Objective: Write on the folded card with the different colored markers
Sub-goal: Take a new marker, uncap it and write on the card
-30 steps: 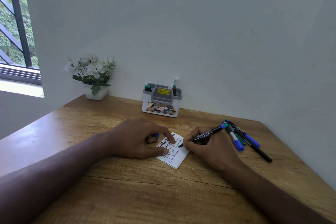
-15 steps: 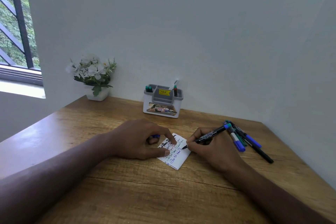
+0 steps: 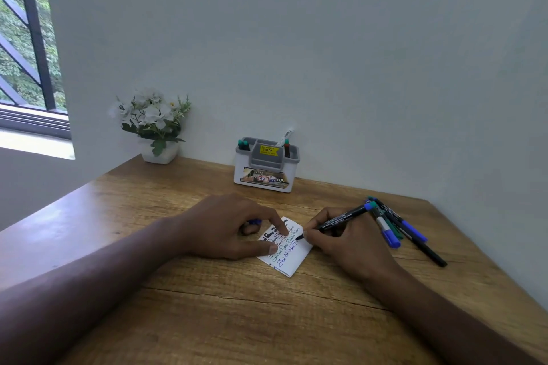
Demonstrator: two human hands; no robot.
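A small white folded card [image 3: 290, 261] lies on the wooden desk [image 3: 207, 320], covered with lines of black, red, green and blue writing. My left hand [image 3: 225, 225] presses its left part with index finger and thumb. The other fingers curl round a small blue marker cap [image 3: 255, 221], which is mostly hidden. My right hand [image 3: 344, 243] grips a black-barrelled marker [image 3: 341, 219], whose tip touches the card's upper right edge. Three more markers [image 3: 396, 230] lie in a fan just right of that hand.
A grey and white pen holder [image 3: 265, 167] with a few pens stands against the back wall. A white pot of white flowers [image 3: 154, 127] sits at the back left corner. Walls close the desk at the back and right; a window is at far left.
My right hand has shifted the marker tip slightly to the right along the card. My left hand stays pressed on the card.
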